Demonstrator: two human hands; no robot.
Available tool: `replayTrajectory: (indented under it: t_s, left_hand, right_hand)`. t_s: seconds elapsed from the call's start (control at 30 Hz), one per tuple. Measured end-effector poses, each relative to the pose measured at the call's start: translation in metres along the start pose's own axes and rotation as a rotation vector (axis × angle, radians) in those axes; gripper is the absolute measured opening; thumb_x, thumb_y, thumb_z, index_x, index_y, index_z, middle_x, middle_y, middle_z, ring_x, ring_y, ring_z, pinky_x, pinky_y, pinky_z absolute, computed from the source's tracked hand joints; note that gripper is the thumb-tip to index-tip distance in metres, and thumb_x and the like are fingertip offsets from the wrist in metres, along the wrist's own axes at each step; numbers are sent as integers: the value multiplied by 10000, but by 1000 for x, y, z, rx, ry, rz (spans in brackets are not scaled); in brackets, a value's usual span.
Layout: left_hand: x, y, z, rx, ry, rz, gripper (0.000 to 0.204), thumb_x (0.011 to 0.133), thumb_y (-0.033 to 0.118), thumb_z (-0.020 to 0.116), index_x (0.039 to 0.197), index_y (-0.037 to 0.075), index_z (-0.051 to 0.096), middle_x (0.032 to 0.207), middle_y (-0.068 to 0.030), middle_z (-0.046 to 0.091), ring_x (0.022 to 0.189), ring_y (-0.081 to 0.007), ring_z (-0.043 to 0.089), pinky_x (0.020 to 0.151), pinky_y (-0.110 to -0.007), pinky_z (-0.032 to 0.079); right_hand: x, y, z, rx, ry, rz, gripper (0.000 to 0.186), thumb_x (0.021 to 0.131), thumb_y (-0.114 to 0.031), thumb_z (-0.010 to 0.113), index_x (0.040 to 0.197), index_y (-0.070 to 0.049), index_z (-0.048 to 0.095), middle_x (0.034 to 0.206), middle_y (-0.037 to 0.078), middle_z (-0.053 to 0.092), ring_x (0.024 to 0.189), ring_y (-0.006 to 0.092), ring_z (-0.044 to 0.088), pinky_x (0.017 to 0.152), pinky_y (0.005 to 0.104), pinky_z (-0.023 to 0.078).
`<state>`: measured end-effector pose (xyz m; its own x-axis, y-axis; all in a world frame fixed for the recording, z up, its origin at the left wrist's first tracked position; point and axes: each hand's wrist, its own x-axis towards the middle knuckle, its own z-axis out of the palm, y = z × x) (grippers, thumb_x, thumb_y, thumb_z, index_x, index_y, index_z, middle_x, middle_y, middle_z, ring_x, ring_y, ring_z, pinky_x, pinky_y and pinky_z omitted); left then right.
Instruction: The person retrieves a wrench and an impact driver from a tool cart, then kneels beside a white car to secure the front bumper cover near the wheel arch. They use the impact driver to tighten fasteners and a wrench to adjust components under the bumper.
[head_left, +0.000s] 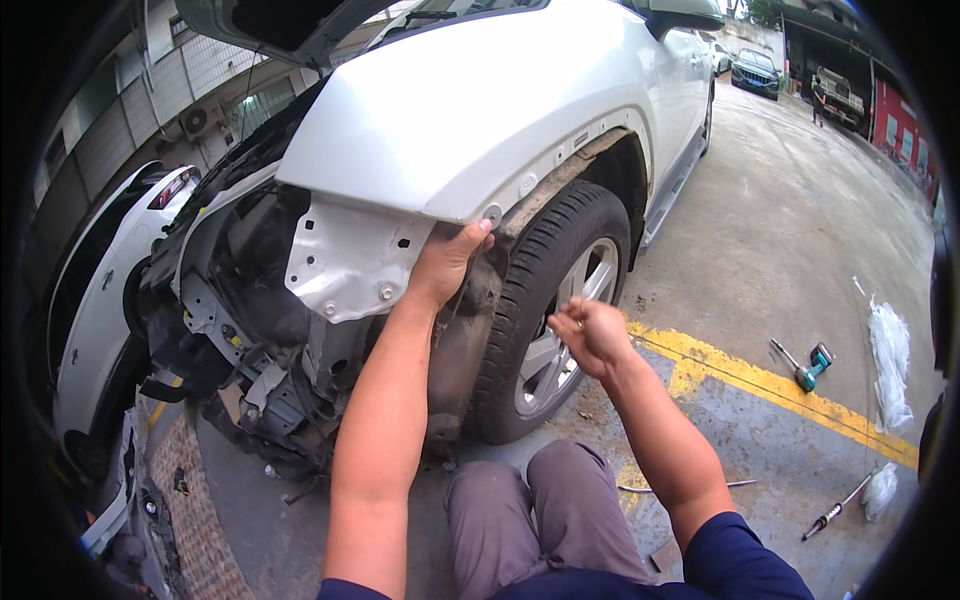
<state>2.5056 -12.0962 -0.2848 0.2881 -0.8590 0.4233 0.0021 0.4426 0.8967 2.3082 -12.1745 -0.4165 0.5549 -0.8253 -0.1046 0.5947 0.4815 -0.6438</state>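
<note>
Head view: smooth, curved white fender (430, 120) above ribbed black tyre (505, 340). Left hand (450, 260) at fender's lower edge, thumb on flat grey disc (493, 215); fingers hidden, can't tell if clamped. Right hand (592, 336) curled near spoked rim (602, 262); grip unclear.

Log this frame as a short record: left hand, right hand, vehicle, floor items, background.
Left hand: the hand is at the lower edge of the white fender, thumb by a round grey disc; its other fingers are mostly hidden.
Right hand: the hand is raised before the front wheel, fingers curled; whether it holds anything is unclear.
Vehicle: white, inner front parts exposed.
Floor items: teal-and-black power tool, clear plastic.
Background: dark parked car.
</note>
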Motion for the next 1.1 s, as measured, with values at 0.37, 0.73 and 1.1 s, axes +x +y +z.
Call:
replayTrajectory:
  t_s: [0.37,0.73,1.1]
  left_hand:
    - [-1,-6,-8,17,13,-6,361,859,161,698,1155,4,564,1047,-49,592,892,-124,592,817,-276,531]
    - [1,-9,-14,-45,-6,-21,305,859,139,594,1130,-1,594,1042,-72,624,897,-168,626,885,-345,537]
    - [0,-5,-9,-126,-45,-14,296,851,129,559,1103,-21,601,1065,-92,621,930,-198,617,897,-363,530]
  right_hand:
    - [-58,35,-79,-859,52,83,243,999,-101,411,1164,28,534,791,105,646,510,136,543,447,287,477]
    - [-119,47,-144,-226,100,496,153,924,63,442,1054,86,520,1039,200,607,890,234,643,854,349,575]
    - [-184,75,-90,-1746,-569,-627,385,763,-6,547,1146,-9,593,1255,180,592,1057,345,549,978,437,410]
